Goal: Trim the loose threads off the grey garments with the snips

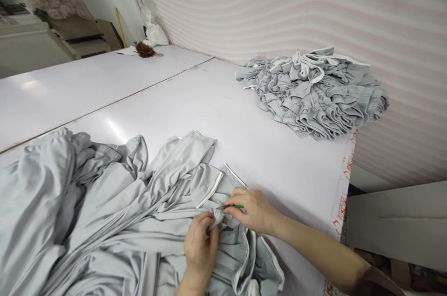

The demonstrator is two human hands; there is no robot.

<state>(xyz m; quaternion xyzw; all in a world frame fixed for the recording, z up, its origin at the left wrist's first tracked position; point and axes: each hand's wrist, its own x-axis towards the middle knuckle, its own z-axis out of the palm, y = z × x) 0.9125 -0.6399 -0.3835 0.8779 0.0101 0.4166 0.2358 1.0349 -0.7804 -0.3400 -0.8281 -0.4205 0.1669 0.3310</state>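
Note:
Light grey garments (115,221) with white-edged hems lie in a loose heap over the near left part of the table. My left hand (201,242) is closed on a fold of this grey fabric at the lower middle. Just above and to its right, my right hand (249,209) holds a small green-handled tool (238,206). The tool's thin metal tip points left and meets the fabric beside my left fingers. Its exact shape is partly hidden by my fingers.
Another pile of grey garments (314,93) rests at the table's far right corner. The pale table (195,109) has a dark seam and a right edge with red print. A brown tufted item (145,49) and a white plastic bag (155,32) are at the back. Striped sheeting (279,7) hangs behind.

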